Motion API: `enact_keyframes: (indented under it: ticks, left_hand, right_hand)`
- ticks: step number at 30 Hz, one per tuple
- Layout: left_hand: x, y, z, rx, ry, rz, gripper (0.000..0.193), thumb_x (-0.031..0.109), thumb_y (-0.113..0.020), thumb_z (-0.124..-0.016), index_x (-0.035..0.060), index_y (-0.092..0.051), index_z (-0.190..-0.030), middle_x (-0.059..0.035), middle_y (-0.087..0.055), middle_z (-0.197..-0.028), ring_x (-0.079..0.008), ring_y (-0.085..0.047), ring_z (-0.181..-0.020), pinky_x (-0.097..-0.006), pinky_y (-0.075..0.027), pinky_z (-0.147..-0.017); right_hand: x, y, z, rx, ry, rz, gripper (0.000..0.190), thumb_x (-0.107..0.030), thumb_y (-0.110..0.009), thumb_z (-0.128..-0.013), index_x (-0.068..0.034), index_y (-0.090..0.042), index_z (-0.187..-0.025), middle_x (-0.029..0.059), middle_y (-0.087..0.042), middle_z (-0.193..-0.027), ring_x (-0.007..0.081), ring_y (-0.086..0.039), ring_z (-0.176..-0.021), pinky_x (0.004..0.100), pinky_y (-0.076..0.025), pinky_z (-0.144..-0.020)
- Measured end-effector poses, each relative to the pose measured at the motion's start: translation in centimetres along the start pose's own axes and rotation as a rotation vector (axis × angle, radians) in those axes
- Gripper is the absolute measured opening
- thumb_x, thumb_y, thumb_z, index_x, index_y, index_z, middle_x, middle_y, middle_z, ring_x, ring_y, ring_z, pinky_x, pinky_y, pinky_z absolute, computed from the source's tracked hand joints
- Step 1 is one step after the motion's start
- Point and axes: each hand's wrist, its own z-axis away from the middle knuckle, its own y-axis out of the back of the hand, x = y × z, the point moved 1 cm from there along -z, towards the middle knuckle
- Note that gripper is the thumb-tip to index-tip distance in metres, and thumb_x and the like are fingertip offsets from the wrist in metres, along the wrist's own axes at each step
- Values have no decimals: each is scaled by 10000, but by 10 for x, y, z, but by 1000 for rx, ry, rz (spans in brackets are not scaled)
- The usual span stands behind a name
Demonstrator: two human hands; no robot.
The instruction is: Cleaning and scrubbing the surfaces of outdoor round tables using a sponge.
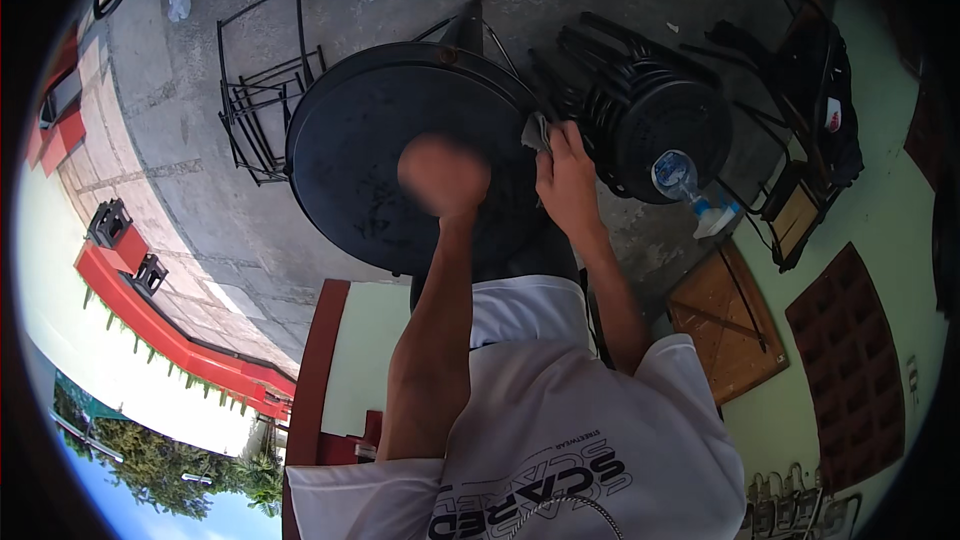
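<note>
My left hand (444,174) is a blur over the middle of a round black tabletop (352,142), and how its fingers are set does not show. Pinched in my right hand (568,184) is a grey cloth (535,133), held against the tabletop's right rim. Dark smudges mark the black surface below and left of my left hand. A round rusty spot sits on the far rim. Beyond that rim a dark tapered leg or post sticks out. My legs are close against the near side.
Right of the table, a clear spray bottle (679,180) with a blue-and-white head lies over a stack of black stools (671,120). A chair carries a black bag (832,105). Black metal frames (259,97) stand on the concrete floor at left. A wooden panel (724,322) leans at right.
</note>
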Motion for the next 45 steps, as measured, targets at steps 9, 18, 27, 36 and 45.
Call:
enact_keyframes:
  ticks: [9,18,27,36,45]
  left_hand:
    - [0,-1,2,-22,30,15,201,188,-547,-779,34,-540,-908,-208,-492,-1070,-378,-489,-962,-485,-368,-868]
    - [-1,0,0,-17,25,6,208,189,-552,-773,36,-545,-914,-209,-499,-1072,-388,-493,-971,-486,-377,-873]
    - [-1,0,1,-12,23,6,209,187,-550,-774,36,-545,-918,-210,-503,-1073,-388,-497,-973,-486,-376,-875]
    - [0,0,4,-36,29,13,222,194,-565,-779,37,-551,-935,-207,-503,-1088,-379,-493,-978,-481,-369,-876]
    - [-1,0,3,-49,26,24,232,190,-562,-782,31,-564,-951,-208,-503,-1093,-380,-490,-970,-480,-366,-872]
  right_hand:
    - [-16,-13,20,-111,-255,145,423,33,-561,-900,107,-500,-1312,220,-487,-1183,422,-637,-939,473,-531,-774]
    - [-20,-13,20,-77,1,223,578,47,-573,-877,123,-410,-1427,230,-461,-1268,427,-608,-1062,457,-531,-836]
    - [-42,-23,-57,-70,146,149,450,64,-587,-851,109,-526,-1294,214,-507,-1167,412,-623,-991,450,-522,-818]
    - [-19,-9,-18,-80,-4,131,449,49,-596,-846,128,-543,-1285,220,-509,-1168,417,-652,-928,455,-539,-793]
    - [-51,-24,-59,-89,196,311,427,47,-590,-856,150,-540,-1267,216,-512,-1169,380,-624,-1015,436,-548,-822]
